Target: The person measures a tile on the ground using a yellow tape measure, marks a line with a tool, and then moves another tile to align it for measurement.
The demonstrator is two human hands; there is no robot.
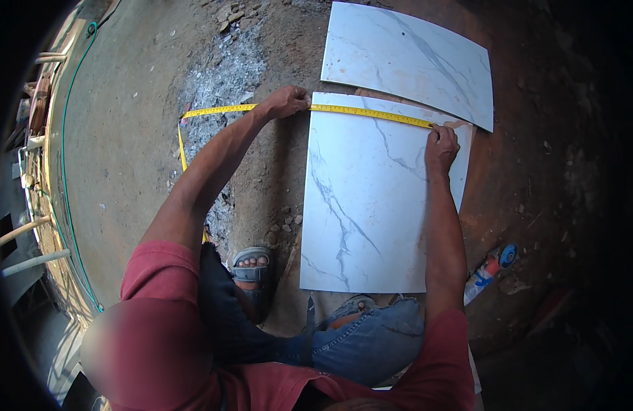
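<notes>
A large white marble-patterned tile (371, 205) with grey veins lies flat on the ground in front of me. Across its far part stretches the yellow blade of a tape measure (371, 111). My left hand (287, 102) is closed on the blade just off the tile's far left corner. From there the blade runs on leftward, bends sharply over the ground and comes back toward my left leg. At the blade's right end, near the tile's right edge, my right hand (442, 147) pinches it, with the fingertips over the tile. The tape's case is hidden.
A second marble-patterned tile (412, 61) lies beyond the first, partly along its far edge. An angle grinder (491, 268) with a blue disc rests on the ground at right. Rubble (230, 17) lies at the far side. A green hose (65, 164) runs along the left.
</notes>
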